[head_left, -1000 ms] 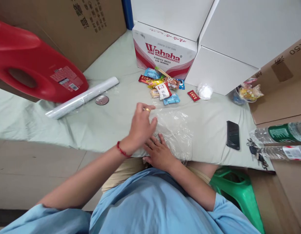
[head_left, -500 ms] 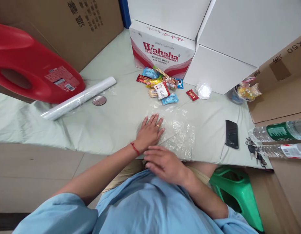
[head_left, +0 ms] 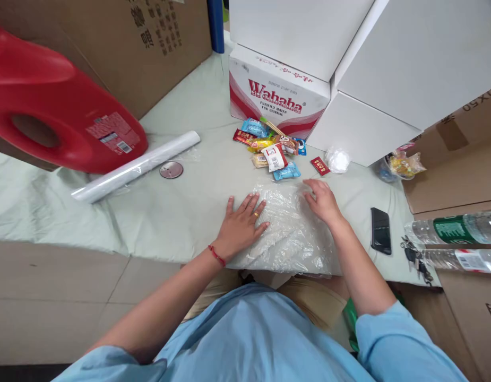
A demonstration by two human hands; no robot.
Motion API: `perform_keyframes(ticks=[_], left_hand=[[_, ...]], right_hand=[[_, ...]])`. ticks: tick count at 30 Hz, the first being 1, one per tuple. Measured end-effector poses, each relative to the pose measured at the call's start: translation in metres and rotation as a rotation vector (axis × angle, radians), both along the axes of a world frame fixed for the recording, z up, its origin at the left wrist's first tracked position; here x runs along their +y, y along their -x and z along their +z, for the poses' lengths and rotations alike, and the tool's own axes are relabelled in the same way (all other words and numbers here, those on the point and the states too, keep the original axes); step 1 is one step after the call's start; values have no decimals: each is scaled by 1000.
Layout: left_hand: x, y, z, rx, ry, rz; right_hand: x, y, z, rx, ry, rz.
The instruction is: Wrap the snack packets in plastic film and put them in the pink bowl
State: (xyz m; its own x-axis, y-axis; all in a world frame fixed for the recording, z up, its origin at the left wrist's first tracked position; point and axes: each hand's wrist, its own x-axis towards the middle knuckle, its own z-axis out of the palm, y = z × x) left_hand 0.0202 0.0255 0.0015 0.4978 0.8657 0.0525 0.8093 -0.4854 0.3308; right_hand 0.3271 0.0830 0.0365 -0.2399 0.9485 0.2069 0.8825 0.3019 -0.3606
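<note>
A crinkled sheet of clear plastic wrap [head_left: 289, 233] lies flat at the front of the cloth-covered table. My left hand [head_left: 241, 223], with a red cord bracelet and a ring, rests on its left side, palm down and fingers spread. At the wrap's upper right edge is my right hand [head_left: 321, 201]; its fingers are loosely bent, thumb apart from them, with nothing visibly held. Just beyond the wrap sits a pile of wrapped snacks, among them a white and red packet [head_left: 274, 157] and a light blue packet [head_left: 287, 171].
Left of my hands lie a roll of plastic film [head_left: 141, 167] and a round metal disc [head_left: 171, 170], beside a large red jug [head_left: 62, 106]. A Wahaba carton [head_left: 279, 93] stands behind the snacks. On the right are a phone [head_left: 381, 231], keys [head_left: 416, 260] and plastic bottles [head_left: 454, 229].
My right hand has moved from beside my left wrist, up and right, to the wrap's far right edge. The wrap is spread wider. My left hand stays flat, fingers more spread.
</note>
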Motion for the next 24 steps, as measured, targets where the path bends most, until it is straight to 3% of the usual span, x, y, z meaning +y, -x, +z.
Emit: perform_keyframes(ticks=[4, 8, 13, 17, 21, 24], left_hand=[[-8, -2, 2, -7, 7, 8], [-10, -1, 3, -29, 9, 29], [-8, 1, -1, -38, 4, 21], [-9, -1, -3, -30, -2, 20], [-16, -10, -2, -14, -6, 74], [-21, -17, -2, 2, -19, 119]], right_hand=[[65, 35, 2, -113, 33, -28], [73, 45, 1, -117, 26, -75], [20, 6, 12, -34, -95, -232], [-47, 3, 15, 123, -144, -186], [-92, 30, 11, 90, 43, -34], [-97, 39, 12, 92, 126, 43]])
